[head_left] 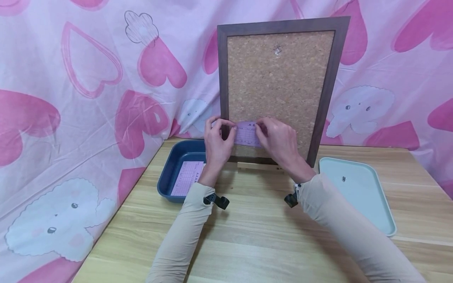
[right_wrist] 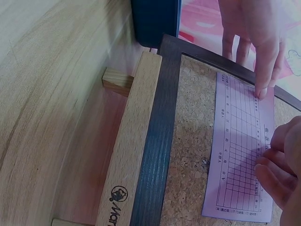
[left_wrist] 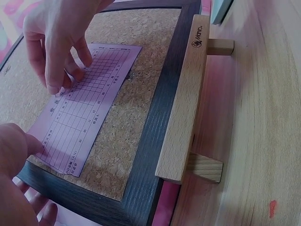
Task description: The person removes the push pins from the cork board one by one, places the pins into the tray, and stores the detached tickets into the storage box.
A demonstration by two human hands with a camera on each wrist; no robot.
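A pink printed receipt slip (head_left: pixel 246 135) lies against the lower part of a dark-framed corkboard (head_left: pixel 279 86). My left hand (head_left: pixel 218 143) holds the slip's left end: the thumb presses its face, while other fingers reach round behind the frame in the left wrist view. With bent fingers my right hand (head_left: pixel 279 139) pinches near the slip's upper edge; whether anything small is between those fingertips is hidden. Slightly bowed in the left wrist view, the slip (left_wrist: pixel 87 113) stands partly off the cork at its near end.
At left, a dark blue bin (head_left: pixel 164 186) contains more pink slips (head_left: pixel 187 179). A pale green tray (head_left: pixel 368 196) at right bears a small metallic item (head_left: pixel 344 179). Small shiny items (head_left: pixel 277 50) sit high on the cork. A wooden stand (left_wrist: pixel 186 103) supports the board.
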